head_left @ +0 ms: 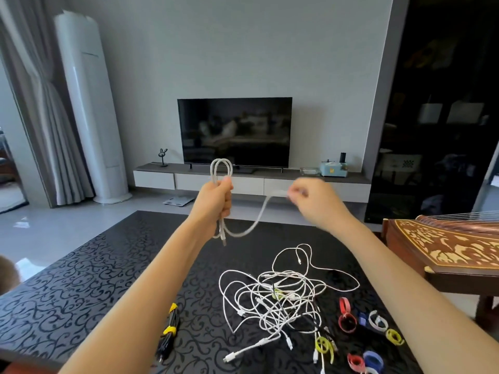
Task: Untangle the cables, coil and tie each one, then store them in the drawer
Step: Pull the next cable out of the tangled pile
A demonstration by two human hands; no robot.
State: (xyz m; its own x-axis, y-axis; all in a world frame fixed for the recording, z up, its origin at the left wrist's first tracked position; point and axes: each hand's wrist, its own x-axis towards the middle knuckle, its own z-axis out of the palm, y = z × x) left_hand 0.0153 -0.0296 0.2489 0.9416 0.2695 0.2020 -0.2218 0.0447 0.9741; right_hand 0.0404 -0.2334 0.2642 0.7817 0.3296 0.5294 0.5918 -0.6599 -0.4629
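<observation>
My left hand [217, 201] grips a white cable [222, 168] folded into loops, held up above the black patterned table [81, 279]. A loop stands above my fist and a plug end hangs below it. The free length sags to the right, where my right hand [310, 201] pinches it; that hand is blurred. A tangled heap of white cables [280, 298] lies on the table below my right arm. A black cable bundle [169, 330] tied with yellow straps lies left of the heap. Several coloured cable ties [361, 330] in red, blue, yellow and white lie right of it.
A TV [234, 132] stands on a low wall-mounted cabinet with drawers [216, 184] across the room. A wooden zither [445, 244] sits at the table's right. A tall white air conditioner [89, 109] and curtains stand at left. A dark cabinet fills the right wall.
</observation>
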